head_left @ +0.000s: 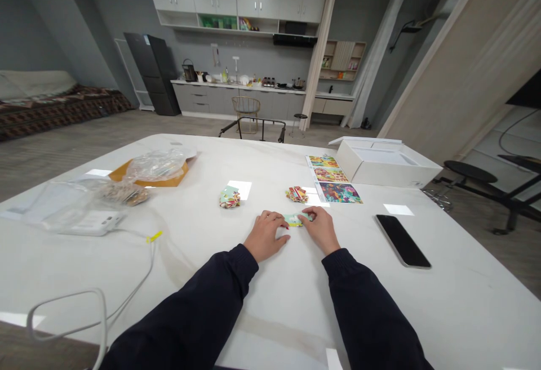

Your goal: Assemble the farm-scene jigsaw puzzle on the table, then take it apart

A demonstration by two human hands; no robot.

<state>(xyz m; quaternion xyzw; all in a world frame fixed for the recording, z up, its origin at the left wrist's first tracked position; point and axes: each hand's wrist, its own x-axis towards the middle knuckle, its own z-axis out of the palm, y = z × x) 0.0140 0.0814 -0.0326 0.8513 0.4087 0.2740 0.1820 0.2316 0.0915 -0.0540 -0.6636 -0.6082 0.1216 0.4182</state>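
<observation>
My left hand is resting open against a short strip of pieces, my right hand is pinching its end; two heaps are lying loose.

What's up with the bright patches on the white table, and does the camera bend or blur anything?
Head view: white rectangular glare on the tabletop, one patch beside the black smartphone; the table's far edge bows; pieces between the left hand and right hand too small to read.
</observation>
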